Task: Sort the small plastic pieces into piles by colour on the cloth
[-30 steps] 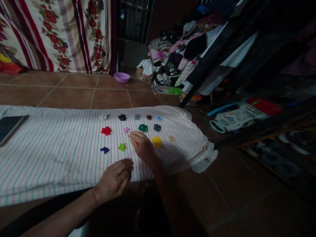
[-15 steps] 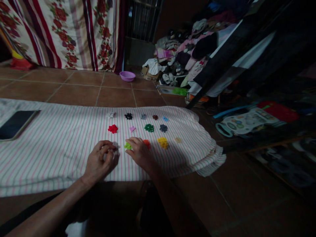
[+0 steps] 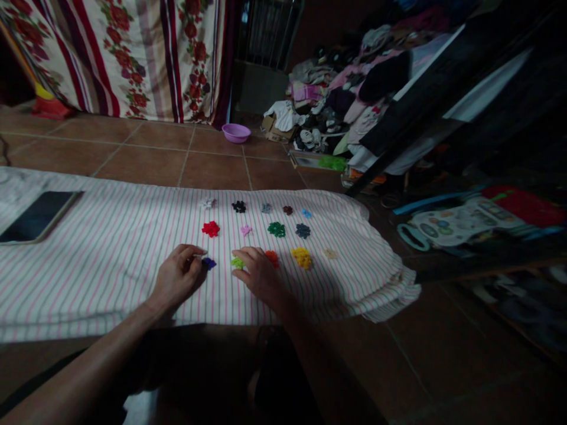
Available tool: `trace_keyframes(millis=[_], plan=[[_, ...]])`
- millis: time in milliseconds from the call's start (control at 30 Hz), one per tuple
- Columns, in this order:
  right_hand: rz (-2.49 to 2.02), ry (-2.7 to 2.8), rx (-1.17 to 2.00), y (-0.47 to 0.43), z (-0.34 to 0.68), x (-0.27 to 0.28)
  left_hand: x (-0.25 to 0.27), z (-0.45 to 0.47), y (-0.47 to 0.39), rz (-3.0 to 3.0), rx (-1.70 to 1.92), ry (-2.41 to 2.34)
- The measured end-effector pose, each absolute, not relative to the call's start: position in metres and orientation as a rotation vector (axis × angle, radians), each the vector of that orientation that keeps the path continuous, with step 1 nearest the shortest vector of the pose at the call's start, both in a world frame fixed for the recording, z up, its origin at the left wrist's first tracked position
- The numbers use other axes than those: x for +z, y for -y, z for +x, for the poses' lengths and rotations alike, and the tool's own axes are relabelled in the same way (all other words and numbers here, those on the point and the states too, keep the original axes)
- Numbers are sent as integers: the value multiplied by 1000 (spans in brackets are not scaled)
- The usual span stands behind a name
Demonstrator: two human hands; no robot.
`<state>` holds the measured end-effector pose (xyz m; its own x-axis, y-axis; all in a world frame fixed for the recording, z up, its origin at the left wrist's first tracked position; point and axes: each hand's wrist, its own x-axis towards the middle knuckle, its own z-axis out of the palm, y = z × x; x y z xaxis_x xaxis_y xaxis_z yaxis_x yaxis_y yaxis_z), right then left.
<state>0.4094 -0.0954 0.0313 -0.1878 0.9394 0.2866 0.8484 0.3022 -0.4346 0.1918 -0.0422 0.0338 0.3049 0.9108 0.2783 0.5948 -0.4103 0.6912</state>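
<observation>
Small piles of coloured plastic pieces lie in rows on a striped cloth. My left hand rests beside a dark blue pile, its fingers curled and thumb drawn in; what is at the fingertips is too small to make out. Over a lime green pile, my right hand has its thumb and fingers apart, on either side of the pieces. That hand partly covers an orange pile. Further right are a yellow pile and a beige pile.
Behind are red, pink, dark green and dark grey piles, with another row beyond. A phone lies at left. On the floor stand a purple basin and heaped clothes.
My left hand has drawn back to the left, and the dark blue pile now shows. My right hand stays at the lime green pile. The whole view has shifted slightly.
</observation>
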Motion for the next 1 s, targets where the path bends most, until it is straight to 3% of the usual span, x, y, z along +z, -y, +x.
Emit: trace_keyframes(millis=[300,600,1000], plan=[[-1585,2082,246,95,410,30,26,197,46,2625,828,-1160],[-1567,2082,271,98,409,38,23,200,44,2697,868,-1139],[-1571,1885,40,90,478,22,23,201,47,2778,812,-1165]])
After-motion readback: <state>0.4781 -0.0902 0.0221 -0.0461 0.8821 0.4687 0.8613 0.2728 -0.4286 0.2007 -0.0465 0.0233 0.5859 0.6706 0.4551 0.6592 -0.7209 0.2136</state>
